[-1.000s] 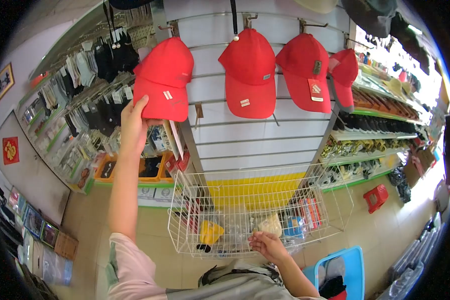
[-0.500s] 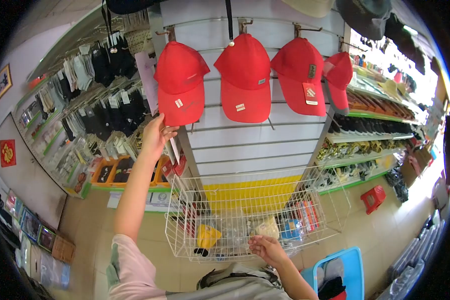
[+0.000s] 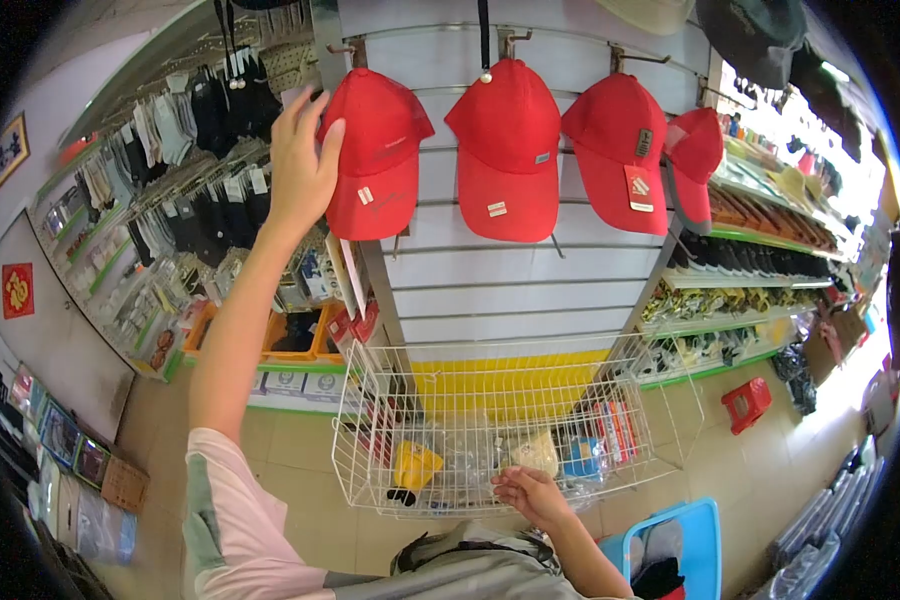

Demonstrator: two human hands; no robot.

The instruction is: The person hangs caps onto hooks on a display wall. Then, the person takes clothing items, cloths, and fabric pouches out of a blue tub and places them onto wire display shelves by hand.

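Observation:
Red caps hang in a row on the slatted wall panel. At the left side of the leftmost red cap is my left hand, raised, with its fingers apart and the thumb beside the crown. To its right hang a second red cap, a third red cap with a tag, and a smaller one at the edge. My right hand is low, near the front rim of a white wire basket, fingers curled; whether it holds anything small is unclear.
Socks hang on the left shelving. A yellow item and packets show through the basket wires. A blue bin stands at the lower right, with a red stool beyond. Shoes and other goods fill the right shelves.
My left hand has moved up from the leftmost cap's brim to the side of its crown, and its fingers have spread. That cap now hangs further right than at first. My right hand stays low.

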